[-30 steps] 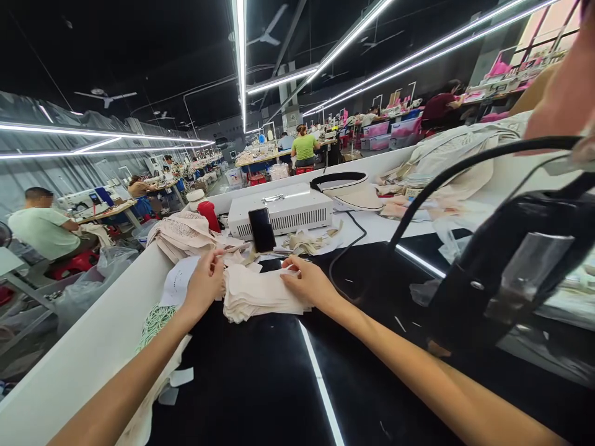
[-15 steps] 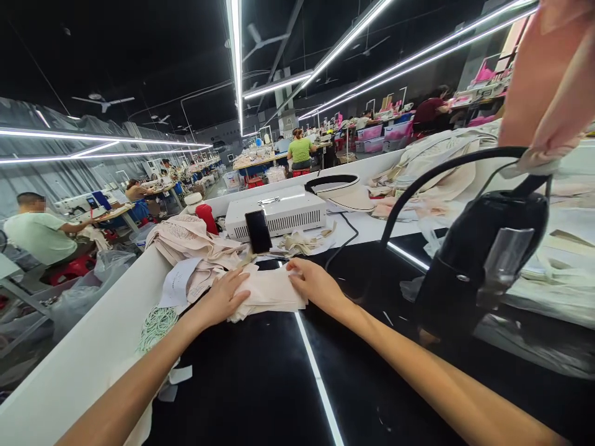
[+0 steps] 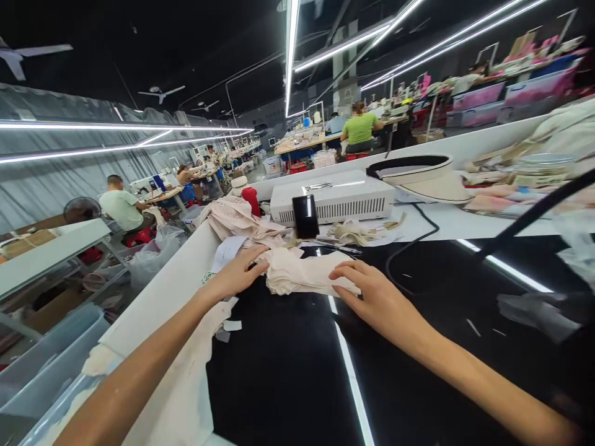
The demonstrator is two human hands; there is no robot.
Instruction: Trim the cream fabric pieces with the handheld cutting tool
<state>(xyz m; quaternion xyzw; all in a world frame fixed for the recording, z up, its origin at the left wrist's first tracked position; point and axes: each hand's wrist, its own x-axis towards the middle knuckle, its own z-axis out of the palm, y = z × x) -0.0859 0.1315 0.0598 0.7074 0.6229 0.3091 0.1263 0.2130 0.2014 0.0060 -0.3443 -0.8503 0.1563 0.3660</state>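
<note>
Presently, the stack of cream cloth pieces (image 3: pixel 302 272) lies on the black tabletop (image 3: pixel 279 378) between the left hand (image 3: pixel 239 272) and the right hand (image 3: pixel 369 291), both loosely spread. Upper right, translucent boxes (image 3: pixel 478 99) show pink contents; lower left, a bluish bin's (image 3: pixel 60 359) contents cannot be determined.

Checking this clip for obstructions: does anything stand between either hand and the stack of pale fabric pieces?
Nothing visible does. The left hand is at the left end of the stack of pale fabric pieces, the right hand at its right end. The phone is beyond it, blocking neither.
</note>
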